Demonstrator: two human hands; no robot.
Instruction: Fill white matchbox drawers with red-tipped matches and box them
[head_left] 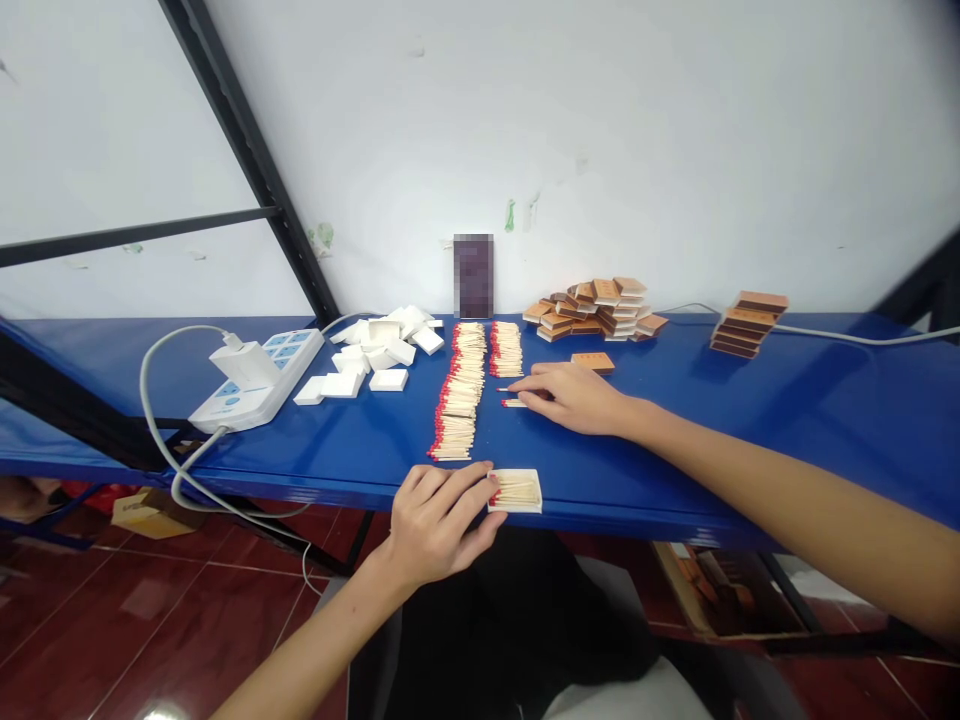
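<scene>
My left hand (448, 515) grips the left end of a small white matchbox tray (529, 476) at the table's front edge. Several red-headed matches (517, 490) lie inside the tray. Farther back, my right hand (574, 398) has its index finger and thumb at a single match (503, 389), whose red head points left. A couple of loose matches (513, 403) lie just below those fingertips. To the left runs a long row of matches (459, 390), heads to the left, and a shorter row (507, 350) lies beyond my right hand. One brown matchbox (592, 362) sits behind that hand.
White empty trays (375, 345) are heaped at the back left, near a power strip (259, 385) with cables. Brown matchboxes (600, 308) form a pile at the back right, with a leaning stack (750, 322) farther right. A dark, blurred rectangle (474, 275) stands against the wall.
</scene>
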